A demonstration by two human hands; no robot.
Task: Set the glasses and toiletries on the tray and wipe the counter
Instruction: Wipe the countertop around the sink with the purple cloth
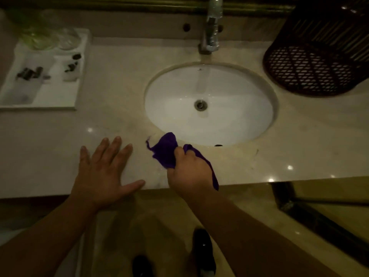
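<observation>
A white tray [60, 96] lies at the far left of the beige counter [111, 116]. On it stand clear glasses [65, 38], a green-tinted one [38, 39] and small dark-capped toiletry bottles [30, 72], all blurred. My right hand [189, 172] grips a purple cloth [165, 148] on the counter just in front of the sink. My left hand [103, 172] rests flat on the counter's front edge, fingers spread.
A white oval sink [229, 116] sits in the middle with a chrome tap [212, 27] running water into it. A dark woven basket [319, 56] stands at the back right. The counter's front edge runs under my hands; shoes and floor show below.
</observation>
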